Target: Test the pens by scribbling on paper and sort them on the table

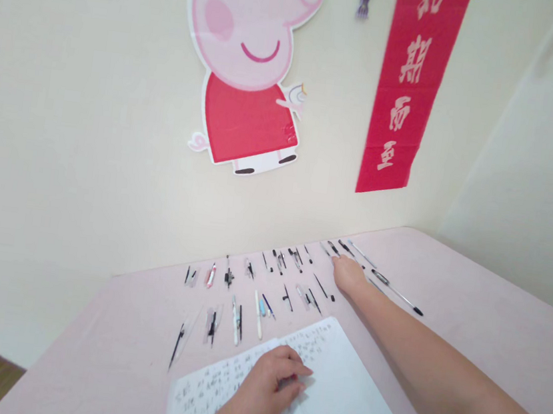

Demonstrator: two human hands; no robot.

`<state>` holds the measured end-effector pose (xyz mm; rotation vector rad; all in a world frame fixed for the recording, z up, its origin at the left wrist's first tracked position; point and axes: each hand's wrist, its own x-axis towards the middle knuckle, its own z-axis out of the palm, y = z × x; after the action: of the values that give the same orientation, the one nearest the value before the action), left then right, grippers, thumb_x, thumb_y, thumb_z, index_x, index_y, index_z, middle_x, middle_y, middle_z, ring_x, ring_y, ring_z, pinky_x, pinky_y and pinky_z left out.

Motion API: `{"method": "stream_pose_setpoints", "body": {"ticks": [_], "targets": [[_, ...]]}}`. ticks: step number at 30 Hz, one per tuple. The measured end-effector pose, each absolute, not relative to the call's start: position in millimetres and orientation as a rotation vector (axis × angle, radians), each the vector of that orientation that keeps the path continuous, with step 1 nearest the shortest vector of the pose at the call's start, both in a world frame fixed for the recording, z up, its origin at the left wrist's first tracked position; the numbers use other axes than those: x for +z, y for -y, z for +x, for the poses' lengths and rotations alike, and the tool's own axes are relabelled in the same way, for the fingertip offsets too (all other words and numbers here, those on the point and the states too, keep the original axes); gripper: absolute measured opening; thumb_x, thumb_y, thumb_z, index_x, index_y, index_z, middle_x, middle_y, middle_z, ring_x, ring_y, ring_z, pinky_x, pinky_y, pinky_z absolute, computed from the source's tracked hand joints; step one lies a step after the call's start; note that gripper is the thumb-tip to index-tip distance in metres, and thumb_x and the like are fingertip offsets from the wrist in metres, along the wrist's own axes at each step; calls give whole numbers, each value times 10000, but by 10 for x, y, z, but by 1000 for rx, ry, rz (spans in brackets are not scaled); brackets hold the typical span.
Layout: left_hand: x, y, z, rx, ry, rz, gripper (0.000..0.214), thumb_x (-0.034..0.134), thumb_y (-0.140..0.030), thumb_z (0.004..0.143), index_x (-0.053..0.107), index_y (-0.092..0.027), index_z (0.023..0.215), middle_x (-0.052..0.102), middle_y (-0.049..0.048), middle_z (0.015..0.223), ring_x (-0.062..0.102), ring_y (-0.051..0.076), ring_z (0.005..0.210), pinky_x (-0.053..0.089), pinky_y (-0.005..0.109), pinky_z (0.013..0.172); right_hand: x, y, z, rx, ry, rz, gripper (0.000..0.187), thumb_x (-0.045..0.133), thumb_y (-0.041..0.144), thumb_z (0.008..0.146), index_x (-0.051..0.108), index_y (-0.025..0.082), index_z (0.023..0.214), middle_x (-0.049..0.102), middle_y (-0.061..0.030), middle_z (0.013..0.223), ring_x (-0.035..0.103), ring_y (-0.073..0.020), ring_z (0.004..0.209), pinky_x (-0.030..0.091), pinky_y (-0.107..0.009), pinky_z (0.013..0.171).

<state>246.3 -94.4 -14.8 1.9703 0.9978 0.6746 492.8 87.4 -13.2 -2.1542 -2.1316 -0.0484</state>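
My left hand point(275, 385) rests on a sheet of handwritten paper point(355, 384), its thumb and fingers apart and nothing between them. Stretched far across the table, my right hand point(349, 274) is at the back row of pens, with its fingers drawn together and pointing down. A clear pen point(325, 248) lies right at those fingertips; what they hold, if anything, is hidden. Just beyond them is a dark pen point(333, 247), with another black pen point(346, 247) beside it. A pale blue pen point(362, 253) lies farther right.
Several pens, caps and refills lie in two rows on the pink table point(482, 340), among them a red-and-white pen point(211, 275) and a white pen point(258, 314). A long clear pen point(397, 292) lies beyond my right forearm. The wall point(91, 110) stands behind the table.
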Motion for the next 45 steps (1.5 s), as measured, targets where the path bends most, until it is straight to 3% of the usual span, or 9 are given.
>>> {"method": "stream_pose_setpoints", "body": {"ticks": [9, 17, 23, 33, 45], "targets": [[-152, 943, 2466, 684, -986, 1983, 311, 585, -57, 709, 714, -215, 944, 642, 51, 913, 591, 154, 808, 444, 252, 722, -29, -731, 4793, 8, 2087, -2062, 272, 368, 172, 883, 576, 100, 1042, 577, -171, 1081, 560, -236, 988, 386, -298, 801], [-114, 962, 2466, 694, -971, 1994, 284, 585, -73, 729, 716, -210, 941, 641, 57, 911, 586, 157, 828, 434, 268, 770, -99, -435, 4776, 259, 2116, -2039, 211, 451, 252, 827, 608, 130, 898, 656, -107, 920, 600, -182, 824, 384, -253, 691], [-141, 948, 2464, 739, -962, 1960, 269, 592, -87, 732, 717, -197, 942, 640, 65, 899, 586, 158, 809, 435, 265, 743, -103, -267, 4617, 236, 2054, -2068, 334, 478, 352, 819, 553, 101, 1027, 589, -155, 1025, 596, -229, 886, 392, -290, 720], [-151, 949, 2464, 747, -963, 1966, 275, 598, -73, 724, 719, -196, 937, 640, 63, 890, 587, 156, 802, 432, 255, 733, -100, -195, 4538, 59, 2157, -2068, 184, 441, 153, 820, 542, 93, 961, 563, -148, 993, 590, -232, 889, 387, -288, 698], [-110, 953, 2467, 714, -987, 1965, 297, 572, -62, 723, 719, -196, 943, 639, 69, 908, 588, 162, 818, 435, 262, 749, -117, -183, 4617, 112, 2210, -2134, 256, 407, -16, 775, 536, 88, 971, 592, -155, 965, 590, -212, 909, 378, -260, 713]]}}
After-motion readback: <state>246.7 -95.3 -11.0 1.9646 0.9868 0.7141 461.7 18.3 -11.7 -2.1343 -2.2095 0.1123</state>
